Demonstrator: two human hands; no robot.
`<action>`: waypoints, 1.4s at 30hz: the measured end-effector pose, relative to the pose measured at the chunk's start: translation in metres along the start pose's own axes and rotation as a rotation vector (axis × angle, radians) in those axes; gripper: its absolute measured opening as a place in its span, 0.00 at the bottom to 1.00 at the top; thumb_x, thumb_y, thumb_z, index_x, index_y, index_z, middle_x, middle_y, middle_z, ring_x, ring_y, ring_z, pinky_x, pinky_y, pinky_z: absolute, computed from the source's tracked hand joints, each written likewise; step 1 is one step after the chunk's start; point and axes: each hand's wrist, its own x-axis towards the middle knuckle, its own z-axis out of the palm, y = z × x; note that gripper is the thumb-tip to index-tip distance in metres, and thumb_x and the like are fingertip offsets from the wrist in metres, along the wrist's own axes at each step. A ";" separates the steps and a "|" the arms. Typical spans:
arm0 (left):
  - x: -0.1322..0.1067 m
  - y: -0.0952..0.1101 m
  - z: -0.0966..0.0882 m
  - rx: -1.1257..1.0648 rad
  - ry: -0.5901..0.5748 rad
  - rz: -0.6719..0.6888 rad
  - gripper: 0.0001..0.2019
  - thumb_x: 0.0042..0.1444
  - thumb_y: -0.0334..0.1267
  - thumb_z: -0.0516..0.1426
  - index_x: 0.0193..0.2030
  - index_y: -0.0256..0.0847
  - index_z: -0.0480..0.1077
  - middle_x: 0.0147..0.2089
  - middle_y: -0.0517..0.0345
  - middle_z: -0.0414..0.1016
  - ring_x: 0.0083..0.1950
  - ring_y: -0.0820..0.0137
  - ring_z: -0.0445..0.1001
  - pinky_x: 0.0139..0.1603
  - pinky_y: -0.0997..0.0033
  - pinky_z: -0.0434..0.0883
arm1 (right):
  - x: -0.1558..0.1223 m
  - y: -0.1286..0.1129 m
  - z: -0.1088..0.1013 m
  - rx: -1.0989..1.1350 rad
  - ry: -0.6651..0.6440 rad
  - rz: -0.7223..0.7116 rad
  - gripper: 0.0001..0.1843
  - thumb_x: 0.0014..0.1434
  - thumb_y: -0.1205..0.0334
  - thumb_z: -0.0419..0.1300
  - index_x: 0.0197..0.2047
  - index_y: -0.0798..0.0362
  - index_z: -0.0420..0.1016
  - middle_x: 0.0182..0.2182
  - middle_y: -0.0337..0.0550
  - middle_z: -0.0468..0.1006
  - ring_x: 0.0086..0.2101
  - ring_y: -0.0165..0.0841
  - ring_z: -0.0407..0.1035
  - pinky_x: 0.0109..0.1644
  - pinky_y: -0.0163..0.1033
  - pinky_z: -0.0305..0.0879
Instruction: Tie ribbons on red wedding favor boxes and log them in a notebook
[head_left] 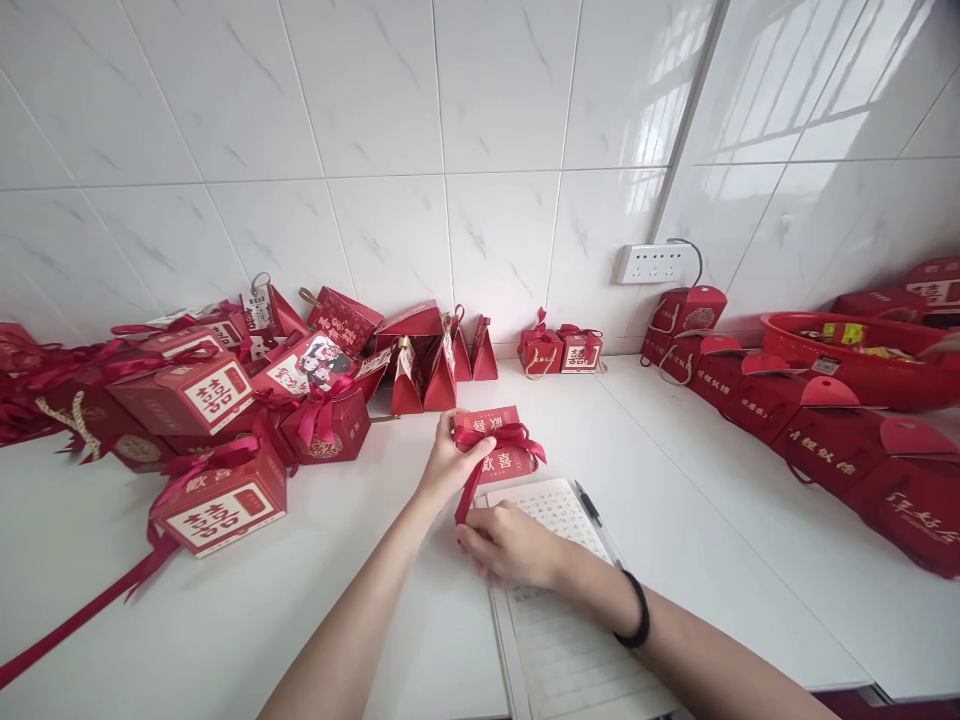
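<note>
A small red gift box (517, 464) with gold lettering sits at the middle of the white table, just beyond an open notebook (585, 650). Dark red ribbon (504, 435) crosses its top in a bow. My left hand (448, 462) grips the box from its left side, thumb pressed on the ribbon. Over the notebook's upper left, my right hand (516, 543) pinches a ribbon tail (468, 492) that hangs down from the bow. A black pen (589, 502) lies along the notebook's right edge.
Many red gift boxes (225, 510) are piled at the left, some with loose ribbons. Two small boxes (580, 352) stand by the tiled wall. At the right, a row of boxes (817, 440) fronts a red basin (787, 340) holding small packets. A power strip (652, 264) is on the wall.
</note>
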 end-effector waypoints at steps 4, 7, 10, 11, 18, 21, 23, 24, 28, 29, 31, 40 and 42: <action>0.002 -0.001 -0.001 -0.054 -0.013 -0.011 0.23 0.43 0.41 0.62 0.43 0.42 0.57 0.39 0.59 0.70 0.40 0.70 0.72 0.44 0.68 0.68 | -0.007 0.003 -0.032 -0.224 0.371 -0.083 0.22 0.62 0.51 0.46 0.20 0.52 0.56 0.16 0.36 0.62 0.18 0.26 0.56 0.24 0.34 0.54; 0.003 -0.001 -0.001 -0.076 -0.035 -0.034 0.24 0.42 0.42 0.62 0.44 0.42 0.57 0.39 0.59 0.70 0.40 0.69 0.72 0.43 0.69 0.69 | -0.011 0.012 -0.060 -0.299 0.678 0.051 0.21 0.61 0.46 0.47 0.25 0.52 0.62 0.22 0.40 0.68 0.22 0.29 0.60 0.29 0.35 0.57; 0.003 -0.002 -0.001 -0.062 -0.019 -0.046 0.24 0.42 0.42 0.63 0.44 0.42 0.58 0.39 0.58 0.71 0.40 0.68 0.73 0.42 0.68 0.69 | -0.011 0.023 -0.076 -0.273 0.598 0.156 0.21 0.59 0.44 0.49 0.27 0.53 0.65 0.28 0.42 0.72 0.26 0.30 0.64 0.33 0.37 0.61; 0.003 -0.003 -0.001 -0.063 -0.015 -0.044 0.24 0.41 0.42 0.63 0.44 0.42 0.58 0.39 0.58 0.71 0.41 0.68 0.73 0.42 0.67 0.69 | -0.010 0.026 -0.078 -0.212 0.540 0.189 0.21 0.59 0.44 0.49 0.27 0.53 0.65 0.27 0.42 0.72 0.25 0.29 0.64 0.31 0.36 0.62; 0.003 -0.003 -0.002 -0.055 -0.003 -0.030 0.25 0.40 0.42 0.64 0.43 0.41 0.59 0.39 0.57 0.72 0.40 0.67 0.73 0.43 0.66 0.69 | -0.009 0.029 -0.080 0.155 0.284 0.255 0.18 0.55 0.48 0.53 0.25 0.55 0.63 0.21 0.38 0.68 0.19 0.24 0.60 0.16 0.28 0.58; 0.003 -0.001 -0.002 -0.033 -0.001 -0.024 0.24 0.40 0.42 0.64 0.43 0.41 0.59 0.38 0.58 0.72 0.40 0.67 0.73 0.43 0.67 0.69 | -0.012 0.027 -0.084 0.134 0.217 0.270 0.18 0.54 0.49 0.55 0.24 0.56 0.63 0.18 0.35 0.65 0.17 0.22 0.57 0.14 0.26 0.53; 0.002 -0.001 -0.002 -0.018 0.004 -0.020 0.23 0.41 0.42 0.63 0.42 0.42 0.59 0.38 0.58 0.72 0.40 0.68 0.73 0.42 0.67 0.69 | -0.014 0.026 -0.086 0.125 0.191 0.274 0.17 0.54 0.50 0.55 0.25 0.55 0.62 0.18 0.35 0.65 0.17 0.22 0.57 0.13 0.26 0.50; 0.002 -0.001 -0.002 -0.013 0.005 -0.018 0.23 0.41 0.42 0.63 0.42 0.42 0.59 0.38 0.58 0.72 0.39 0.68 0.73 0.42 0.67 0.69 | -0.014 0.026 -0.086 0.123 0.181 0.275 0.17 0.53 0.50 0.56 0.25 0.55 0.62 0.18 0.35 0.65 0.17 0.22 0.57 0.13 0.26 0.49; 0.001 0.000 -0.002 -0.014 0.009 -0.017 0.23 0.41 0.43 0.63 0.42 0.42 0.60 0.38 0.58 0.72 0.40 0.67 0.73 0.43 0.67 0.69 | -0.016 0.025 -0.087 0.105 0.151 0.287 0.16 0.53 0.51 0.57 0.24 0.55 0.61 0.17 0.34 0.64 0.17 0.21 0.56 0.14 0.25 0.48; 0.001 0.001 -0.002 -0.014 0.011 -0.017 0.23 0.41 0.43 0.63 0.42 0.42 0.60 0.38 0.58 0.72 0.40 0.67 0.73 0.43 0.67 0.69 | -0.016 0.025 -0.087 0.105 0.138 0.288 0.17 0.52 0.51 0.57 0.24 0.55 0.61 0.17 0.34 0.64 0.17 0.21 0.56 0.14 0.25 0.47; 0.000 0.001 -0.002 -0.009 0.012 -0.017 0.23 0.41 0.43 0.63 0.42 0.42 0.59 0.38 0.58 0.71 0.40 0.67 0.73 0.43 0.67 0.69 | -0.017 0.025 -0.088 0.107 0.117 0.292 0.17 0.52 0.51 0.58 0.23 0.55 0.60 0.17 0.34 0.63 0.17 0.21 0.56 0.14 0.26 0.46; 0.000 0.002 -0.003 0.000 -0.026 -0.008 0.22 0.44 0.43 0.62 0.43 0.42 0.59 0.42 0.57 0.70 0.45 0.67 0.71 0.46 0.68 0.67 | -0.018 0.030 -0.091 0.029 0.298 0.195 0.23 0.48 0.41 0.60 0.28 0.55 0.65 0.24 0.39 0.67 0.24 0.27 0.63 0.21 0.30 0.58; -0.001 0.004 -0.003 0.003 -0.052 -0.014 0.22 0.44 0.43 0.62 0.44 0.42 0.59 0.44 0.55 0.70 0.47 0.66 0.70 0.48 0.67 0.67 | -0.013 0.033 -0.085 0.003 0.545 0.066 0.25 0.48 0.40 0.60 0.33 0.55 0.66 0.33 0.45 0.68 0.34 0.32 0.66 0.31 0.35 0.66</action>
